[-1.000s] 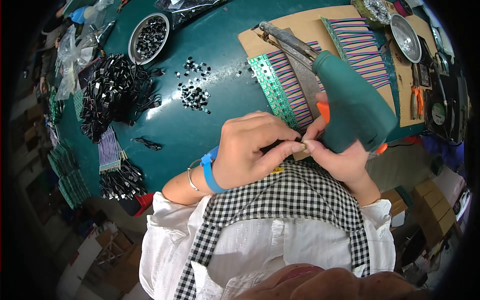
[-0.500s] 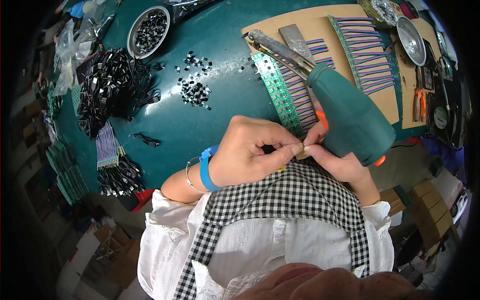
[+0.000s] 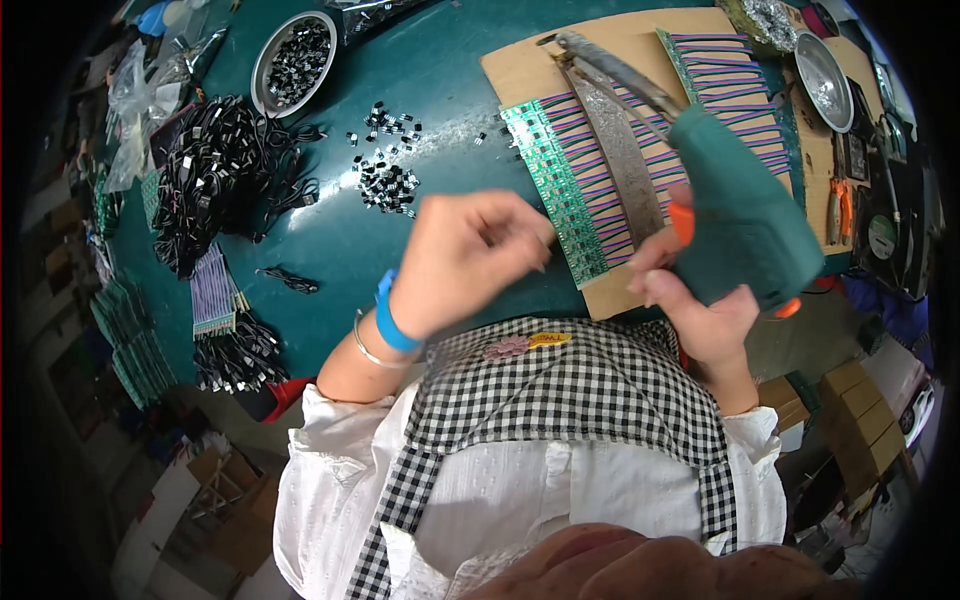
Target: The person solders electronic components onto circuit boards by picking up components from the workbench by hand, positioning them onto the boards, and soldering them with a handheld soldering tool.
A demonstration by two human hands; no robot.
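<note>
From afar I see the joint pinch ended: left hand (image 3: 452,262) apart, fingers narrow, contents unclear; right hand (image 3: 708,325) holding the green soldering gun (image 3: 748,215).

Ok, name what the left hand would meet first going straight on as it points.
Probably the near end of the closer green circuit board, though the left hand might pass above it; its height is unclear.

A yellow patch (image 3: 549,340) on the apron (image 3: 560,400) bears small lettering (image 3: 547,338) — not clearly legible.
</note>
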